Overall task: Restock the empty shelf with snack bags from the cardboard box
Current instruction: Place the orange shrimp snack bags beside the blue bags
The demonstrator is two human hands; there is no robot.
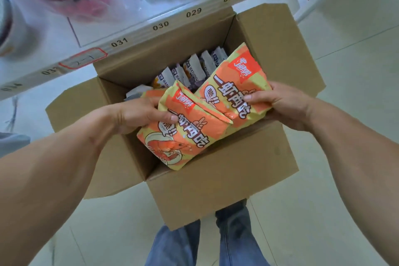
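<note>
Two orange snack bags over the open box (216, 179): left hand (138, 114) pinches near bag (181, 134) w/ thumb on top, right hand (278, 103) grips far bag (235, 84) (the two overlap). More bags (192, 69) upright in box's far end. Shelf (133, 36) edge w/ number labels beyond, far left.
</note>
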